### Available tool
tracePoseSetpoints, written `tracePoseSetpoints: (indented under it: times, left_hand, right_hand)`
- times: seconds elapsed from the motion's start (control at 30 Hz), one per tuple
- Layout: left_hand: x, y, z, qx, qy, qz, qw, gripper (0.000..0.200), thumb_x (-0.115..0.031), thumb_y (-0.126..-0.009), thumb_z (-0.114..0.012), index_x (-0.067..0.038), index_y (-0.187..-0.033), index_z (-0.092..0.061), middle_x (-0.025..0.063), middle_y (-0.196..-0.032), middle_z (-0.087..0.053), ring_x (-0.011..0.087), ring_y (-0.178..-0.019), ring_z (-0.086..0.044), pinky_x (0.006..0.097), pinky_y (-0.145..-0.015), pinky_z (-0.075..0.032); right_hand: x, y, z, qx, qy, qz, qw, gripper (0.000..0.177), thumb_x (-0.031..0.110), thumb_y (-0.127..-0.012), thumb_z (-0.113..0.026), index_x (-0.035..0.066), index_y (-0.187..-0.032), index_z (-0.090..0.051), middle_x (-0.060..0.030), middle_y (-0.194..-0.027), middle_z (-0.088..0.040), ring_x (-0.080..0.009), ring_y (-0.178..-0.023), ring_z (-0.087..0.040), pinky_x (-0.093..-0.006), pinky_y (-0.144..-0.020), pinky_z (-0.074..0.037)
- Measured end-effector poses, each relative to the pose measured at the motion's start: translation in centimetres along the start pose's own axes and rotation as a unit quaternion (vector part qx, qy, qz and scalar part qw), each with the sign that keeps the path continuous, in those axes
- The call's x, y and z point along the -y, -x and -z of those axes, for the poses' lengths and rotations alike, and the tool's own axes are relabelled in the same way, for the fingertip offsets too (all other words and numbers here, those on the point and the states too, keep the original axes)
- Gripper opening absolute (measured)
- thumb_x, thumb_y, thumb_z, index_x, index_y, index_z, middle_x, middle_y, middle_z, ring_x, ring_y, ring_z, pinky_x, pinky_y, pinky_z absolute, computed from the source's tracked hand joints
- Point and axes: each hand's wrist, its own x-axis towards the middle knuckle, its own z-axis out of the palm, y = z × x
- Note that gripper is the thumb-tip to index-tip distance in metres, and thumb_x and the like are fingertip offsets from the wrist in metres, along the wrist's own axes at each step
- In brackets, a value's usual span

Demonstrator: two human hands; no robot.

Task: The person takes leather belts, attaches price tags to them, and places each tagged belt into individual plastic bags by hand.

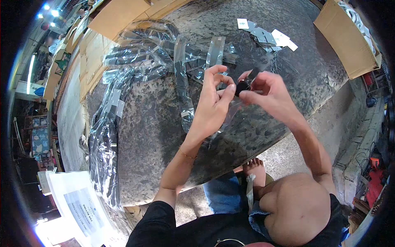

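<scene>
Between my two hands, above the middle of the table, is a black belt (242, 87), bunched at the fingers, with a dark strip standing up by the right thumb and forefinger. My left hand (213, 101) pinches its left side with thumb and fingertips. Gripping it from the right is my right hand (269, 92), fingers curled. A clear plastic sleeve (232, 113) hangs below the fingers. Beyond my left hand lie several dark belts in shiny clear sleeves (144, 57), with one sleeve (181, 82) lying lengthwise nearer me.
Grey and white tags (263, 36) with thin strings lie at the far side of the dark mottled table (148, 123). More sleeved belts (103, 164) line the left edge, with grey tags (115, 103) on them. Cardboard boxes (343, 39) stand around; a printed sheet (80, 206) is lower left.
</scene>
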Motion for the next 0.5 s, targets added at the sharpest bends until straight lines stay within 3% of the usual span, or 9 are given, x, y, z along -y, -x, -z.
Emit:
tracePoseSetpoints:
  times: [0.07,0.13,0.17,0.27,0.33,0.4,0.43,0.47,0.5]
  left_hand:
    - [-0.5,0.1,0.0,-0.01,0.016,0.012,1.0,0.039,-0.003,-0.092,-0.053,-0.004,-0.128,-0.036,0.0064,-0.099,-0.056,0.006,-0.078,-0.052,0.0209,-0.067,-0.043]
    - [-1.1,0.0,0.9,0.09,-0.064,0.009,0.994,0.029,-0.004,-0.091,-0.057,0.0,-0.118,-0.048,0.006,-0.092,-0.062,0.0071,-0.079,-0.057,0.0212,-0.068,-0.044]
    - [-1.2,-0.1,1.5,0.09,-0.065,0.008,0.994,0.029,-0.004,-0.091,-0.057,0.0,-0.118,-0.048,0.006,-0.092,-0.062,0.0071,-0.079,-0.057,0.0212,-0.068,-0.044]
    - [-1.7,-0.3,2.2,0.084,-0.09,0.063,0.99,0.01,-0.003,-0.088,-0.062,0.005,-0.095,-0.061,0.0051,-0.08,-0.066,0.0091,-0.072,-0.062,0.023,-0.063,-0.047]
    - [-1.5,-0.3,2.4,0.077,-0.1,0.052,0.991,0.015,-0.003,-0.087,-0.063,0.005,-0.1,-0.061,0.0057,-0.083,-0.066,0.0105,-0.073,-0.062,0.0246,-0.066,-0.05]
    - [-1.3,-0.3,2.4,0.069,-0.108,0.041,0.991,0.02,-0.003,-0.087,-0.064,0.005,-0.105,-0.061,0.0062,-0.085,-0.066,0.0119,-0.074,-0.063,0.0262,-0.069,-0.053]
    - [-1.2,-0.3,2.3,0.058,-0.101,0.034,0.993,0.02,-0.002,-0.086,-0.064,0.005,-0.105,-0.06,0.0062,-0.086,-0.066,0.0117,-0.074,-0.063,0.0261,-0.069,-0.053]
    - [-1.2,-0.3,2.2,0.048,-0.094,0.026,0.994,0.021,-0.001,-0.086,-0.065,0.005,-0.105,-0.06,0.0062,-0.086,-0.066,0.0116,-0.074,-0.063,0.0259,-0.068,-0.054]
    - [-1.1,-0.3,2.1,0.048,-0.093,0.026,0.994,0.021,-0.001,-0.086,-0.065,0.005,-0.105,-0.06,0.0062,-0.086,-0.066,0.0116,-0.074,-0.063,0.0259,-0.068,-0.054]
  right_hand:
    - [-0.2,-0.4,0.7,-0.047,-0.062,0.014,0.997,0.028,0.003,-0.08,-0.071,0.0,-0.106,-0.061,-0.0037,-0.084,-0.065,-0.0099,-0.077,-0.061,-0.0253,-0.072,-0.049]
    - [-0.1,-0.6,1.0,-0.061,-0.073,0.053,0.994,0.03,0.003,-0.081,-0.07,0.0,-0.108,-0.06,-0.0034,-0.082,-0.065,-0.0099,-0.077,-0.061,-0.0247,-0.071,-0.049]
    - [0.0,-0.7,1.1,-0.075,-0.082,0.092,0.989,0.031,0.004,-0.081,-0.07,0.0,-0.11,-0.059,-0.0032,-0.081,-0.065,-0.01,-0.076,-0.061,-0.0241,-0.071,-0.049]
    - [-0.4,-0.5,0.1,-0.123,-0.136,0.125,0.975,0.041,0.003,-0.081,-0.072,-0.002,-0.116,-0.052,-0.0059,-0.093,-0.061,-0.0119,-0.078,-0.061,-0.0252,-0.072,-0.049]
    - [-1.2,-0.9,-0.3,-0.173,-0.179,0.151,0.957,0.045,0.002,-0.08,-0.072,-0.002,-0.119,-0.05,-0.0076,-0.1,-0.06,-0.0126,-0.08,-0.06,-0.026,-0.073,-0.05]
    - [-1.6,-1.4,-0.2,-0.308,-0.064,0.293,0.903,0.038,0.0,-0.077,-0.074,0.001,-0.111,-0.057,-0.0106,-0.111,-0.056,-0.0162,-0.085,-0.061,-0.0297,-0.074,-0.051]
    - [-1.3,-1.3,0.0,-0.307,-0.064,0.293,0.903,0.038,0.0,-0.077,-0.074,0.001,-0.111,-0.057,-0.0106,-0.111,-0.056,-0.0162,-0.085,-0.061,-0.0297,-0.074,-0.051]
    - [-0.8,-1.1,0.6,-0.26,0.142,0.351,0.888,0.033,0.0,-0.076,-0.074,0.003,-0.106,-0.061,-0.0111,-0.112,-0.055,-0.0178,-0.086,-0.061,-0.03,-0.074,-0.05]
    - [-0.3,-0.9,0.9,-0.199,0.341,0.392,0.831,0.028,0.0,-0.074,-0.074,0.005,-0.1,-0.064,-0.0116,-0.113,-0.055,-0.0193,-0.087,-0.061,-0.0303,-0.074,-0.05]
